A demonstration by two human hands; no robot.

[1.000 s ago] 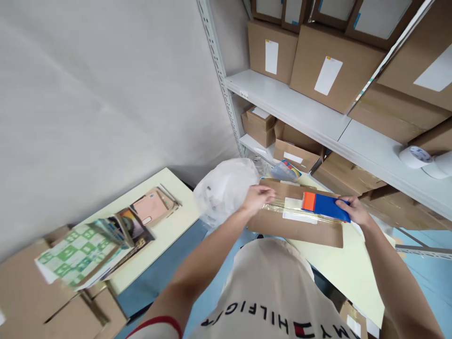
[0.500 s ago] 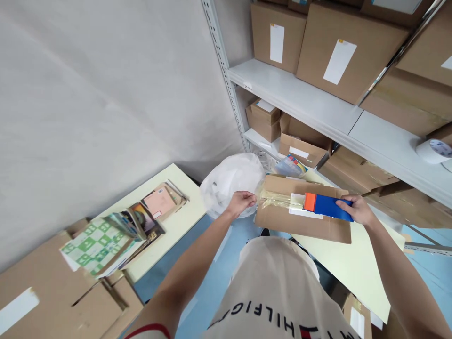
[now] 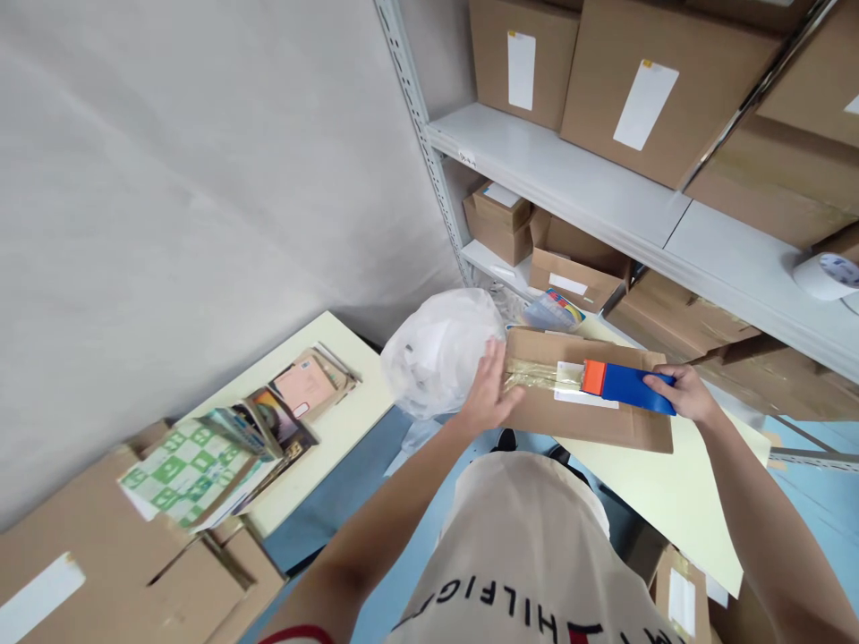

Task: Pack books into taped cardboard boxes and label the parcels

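Note:
A flat brown cardboard box (image 3: 624,431) lies on the pale table in front of me, with a white label (image 3: 591,398) on top. Yellowish clear packing tape (image 3: 533,374) runs along it from the left end towards the label. My left hand (image 3: 491,394) rests at the box's left end, fingers extended and thumb apart, touching the tape's end. In my right hand (image 3: 688,394) is a blue and orange tape dispenser (image 3: 634,387), its orange end over the label and in line with the tape. The dispenser's underside is hidden.
A white plastic bag (image 3: 429,349) stands beyond my left hand. Books and envelopes (image 3: 305,385) lie on the left table (image 3: 335,344), near a large carton (image 3: 80,510). Metal shelves (image 3: 537,148) with cartons rise at the right, with a white tape roll (image 3: 825,275) on one.
My left hand has gone from closed fingers beside the box to an opened hand laid on its left end. My right hand keeps the tape dispenser in nearly the same spot.

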